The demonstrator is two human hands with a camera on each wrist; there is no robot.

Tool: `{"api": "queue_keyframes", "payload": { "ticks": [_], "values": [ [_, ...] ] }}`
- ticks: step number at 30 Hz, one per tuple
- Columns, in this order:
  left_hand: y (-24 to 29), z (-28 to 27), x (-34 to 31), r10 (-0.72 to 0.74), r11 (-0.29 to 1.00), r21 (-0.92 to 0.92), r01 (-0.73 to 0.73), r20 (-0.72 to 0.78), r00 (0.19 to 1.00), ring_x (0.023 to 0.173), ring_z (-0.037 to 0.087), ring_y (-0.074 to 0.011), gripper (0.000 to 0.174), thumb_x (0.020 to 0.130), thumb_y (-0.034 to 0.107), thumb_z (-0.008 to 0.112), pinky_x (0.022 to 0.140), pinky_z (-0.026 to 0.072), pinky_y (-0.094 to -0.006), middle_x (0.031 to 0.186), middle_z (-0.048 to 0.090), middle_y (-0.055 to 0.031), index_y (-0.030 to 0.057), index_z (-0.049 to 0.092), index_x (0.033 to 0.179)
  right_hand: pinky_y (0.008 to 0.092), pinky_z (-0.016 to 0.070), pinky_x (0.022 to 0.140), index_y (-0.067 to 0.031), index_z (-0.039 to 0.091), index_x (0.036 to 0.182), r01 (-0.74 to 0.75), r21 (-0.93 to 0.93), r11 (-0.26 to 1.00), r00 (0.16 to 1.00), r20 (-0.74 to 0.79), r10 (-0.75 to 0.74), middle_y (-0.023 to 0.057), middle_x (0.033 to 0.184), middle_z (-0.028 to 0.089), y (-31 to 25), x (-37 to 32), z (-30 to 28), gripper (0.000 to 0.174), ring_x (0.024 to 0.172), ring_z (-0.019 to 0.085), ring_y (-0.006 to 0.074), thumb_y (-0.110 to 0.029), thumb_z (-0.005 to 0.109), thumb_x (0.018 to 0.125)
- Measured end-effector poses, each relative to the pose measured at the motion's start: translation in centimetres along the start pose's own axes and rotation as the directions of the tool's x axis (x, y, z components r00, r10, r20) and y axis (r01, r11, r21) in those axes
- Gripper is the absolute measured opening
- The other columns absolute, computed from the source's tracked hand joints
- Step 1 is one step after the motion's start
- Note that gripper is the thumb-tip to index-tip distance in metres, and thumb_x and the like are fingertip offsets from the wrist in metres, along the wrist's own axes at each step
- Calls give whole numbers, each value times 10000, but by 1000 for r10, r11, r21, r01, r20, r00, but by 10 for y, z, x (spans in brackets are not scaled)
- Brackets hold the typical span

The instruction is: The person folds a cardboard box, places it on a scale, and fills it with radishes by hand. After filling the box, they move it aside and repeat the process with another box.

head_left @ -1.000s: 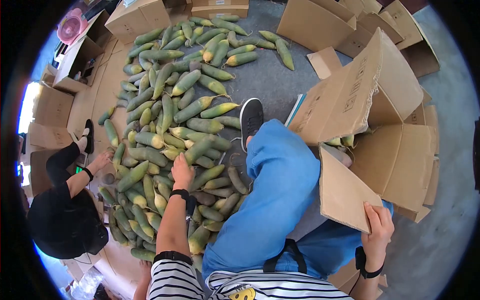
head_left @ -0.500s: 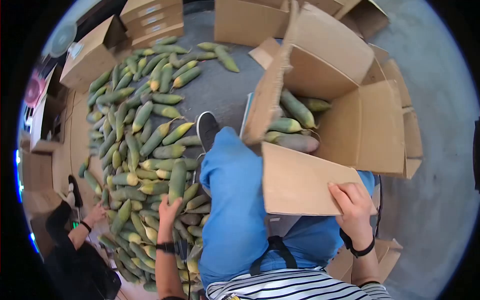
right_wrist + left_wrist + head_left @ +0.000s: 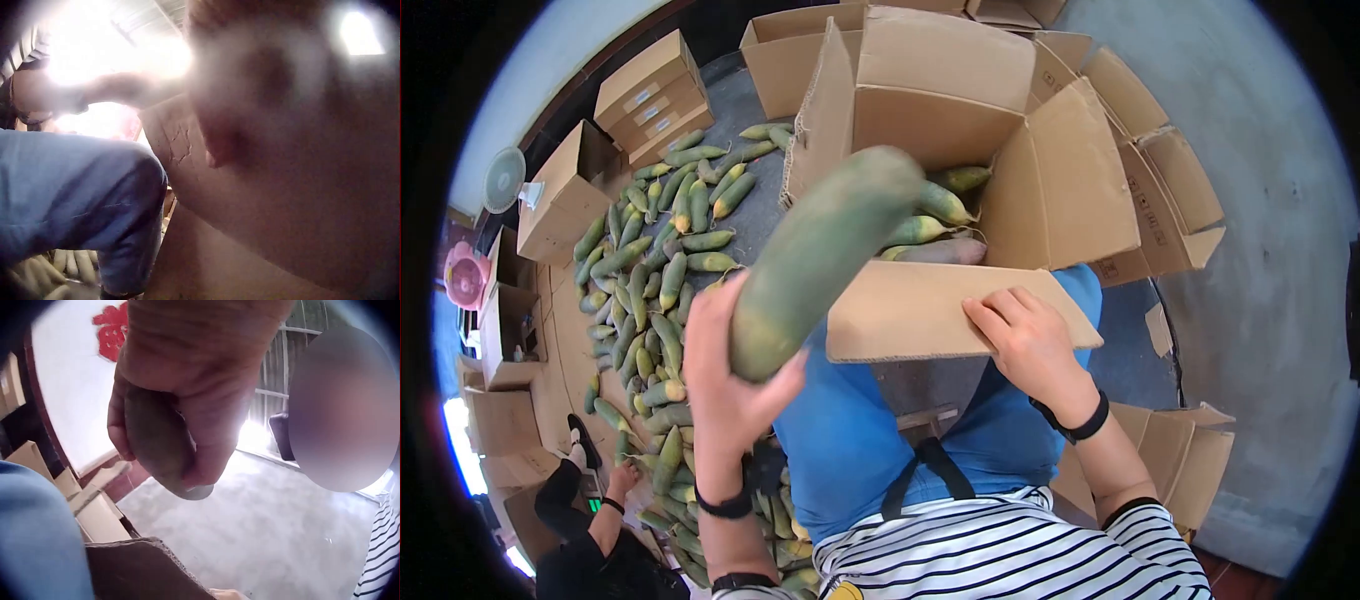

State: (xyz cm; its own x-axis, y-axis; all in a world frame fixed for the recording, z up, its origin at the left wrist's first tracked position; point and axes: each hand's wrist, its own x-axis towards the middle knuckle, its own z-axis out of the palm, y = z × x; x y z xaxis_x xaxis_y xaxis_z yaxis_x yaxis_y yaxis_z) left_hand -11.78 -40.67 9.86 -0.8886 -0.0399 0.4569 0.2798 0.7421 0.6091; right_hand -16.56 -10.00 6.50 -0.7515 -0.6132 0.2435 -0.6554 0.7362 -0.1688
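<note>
My left hand (image 3: pixel 722 375) grips a large green radish (image 3: pixel 830 245) by its yellowish end. The radish is raised and slants up over the near flap (image 3: pixel 910 315) of an open cardboard box (image 3: pixel 1065 180). In the left wrist view, thumb and fingers wrap both sides of the radish (image 3: pixel 156 440). My right hand (image 3: pixel 1025 340) holds that flap near its right end, fingers lying over the top face. Several radishes (image 3: pixel 940 250) lie inside the box, partly covered by the raised one.
A big pile of green radishes (image 3: pixel 635 300) spreads over the floor at left. Another person's hand (image 3: pixel 625 477) reaches to its edge. Stacked cartons (image 3: pixel 650 95) stand at the back left, with more open boxes (image 3: pixel 805 60) behind. Another open carton (image 3: pixel 1170 450) sits at my right.
My left hand has lifted the radish from the pile and carried it right, up to the box. The view has turned right. My right hand stays on the flap.
</note>
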Motion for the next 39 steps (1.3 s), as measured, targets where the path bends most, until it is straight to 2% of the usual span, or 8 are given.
{"api": "queue_keyframes", "payload": {
  "ticks": [8,15,18,22,29,31,35,39],
  "values": [
    [35,45,61,198,968,141,-206,70,978,1197,510,-366,664,750,142,758,1020,418,-410,1321,498,-181,22,473,1338,382,516,803,-30,643,1071,44,79,996,998,-40,-41,101,998,646,7,-8,0,336,934,620,285,-21,639,735],
    [-23,47,-38,-114,985,139,99,105,988,1265,456,-386,583,826,118,688,1047,378,-458,1370,471,-194,25,466,1358,369,523,794,-61,638,1055,45,16,999,993,-108,-43,80,976,634,22,-23,3,296,912,620,265,-89,598,763],
    [-23,57,-56,-25,911,411,-26,119,993,1337,371,-409,596,840,109,666,1091,321,-491,1438,404,-211,36,446,1389,375,520,805,-58,643,1053,26,36,999,993,-117,-22,85,981,640,25,-31,0,290,915,623,273,-91,605,768],
    [-30,54,-50,-44,907,420,-27,158,986,1367,313,-437,637,836,192,677,1111,290,-508,1471,350,-236,62,436,1411,404,502,858,-60,649,1065,2,40,999,990,-138,3,108,1051,646,24,-35,-31,294,979,622,306,-156,675,789],
    [-31,53,-54,-68,894,449,-12,162,984,1363,308,-426,647,841,207,680,1119,295,-490,1485,336,-216,64,431,1420,414,467,960,-46,621,1214,-331,221,918,773,-494,398,165,1262,580,59,-81,-49,400,1138,579,338,-297,647,902],
    [-33,52,-56,-62,896,444,-15,158,986,1363,308,-425,647,842,210,679,1119,295,-490,1487,334,-214,65,430,1422,422,460,976,-44,575,1277,-538,235,810,700,-411,584,171,1325,535,78,-98,-29,419,1191,546,342,-285,602,934],
    [-35,51,-59,-59,898,440,-13,149,987,1365,307,-424,646,847,214,677,1120,293,-489,1490,331,-213,69,427,1424,453,453,1006,3,341,1448,-647,-2,762,762,-40,647,276,1447,377,83,-125,11,789,1272,474,424,-461,632,881],
    [-36,50,-60,-46,894,447,-22,141,989,1366,304,-424,644,850,215,674,1122,291,-489,1488,333,-213,71,425,1426,473,500,941,-22,163,1527,-686,-63,725,725,24,688,363,1463,303,75,-126,17,947,1221,519,461,-537,608,869]
  ]
}}
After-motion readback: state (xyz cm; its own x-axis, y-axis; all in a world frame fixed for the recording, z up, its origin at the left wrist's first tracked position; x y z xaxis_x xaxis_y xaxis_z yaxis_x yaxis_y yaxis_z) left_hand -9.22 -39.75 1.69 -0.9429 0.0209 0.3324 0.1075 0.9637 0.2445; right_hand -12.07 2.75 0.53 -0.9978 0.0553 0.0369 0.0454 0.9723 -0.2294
